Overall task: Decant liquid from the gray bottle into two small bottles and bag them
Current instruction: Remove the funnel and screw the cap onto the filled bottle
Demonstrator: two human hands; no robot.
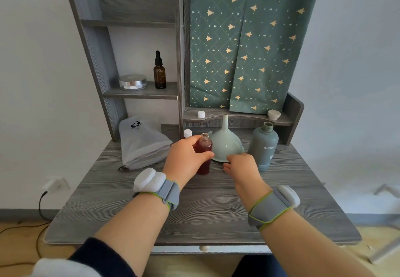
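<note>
Wristbands [171,192] nearest; my left hand [186,157] gripped the uncapped small bottle [203,149] of red liquid, my right hand [242,166] curled at the rim of the inverted funnel [227,144], grasp unclear. With the open gray bottle [264,144] just beside, a nudge could spill either.

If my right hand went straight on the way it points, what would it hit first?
Probably the rim of the upside-down green funnel, just ahead of the right hand; whether its fingertips touch it I cannot tell.

The near half of the worktop [205,212] gives free passage, while drawstring bag [140,144], small bottle [204,147], upturned funnel [226,142] and gray bottle [265,144] crowd the rear, backed by the shelf unit [138,13].
</note>
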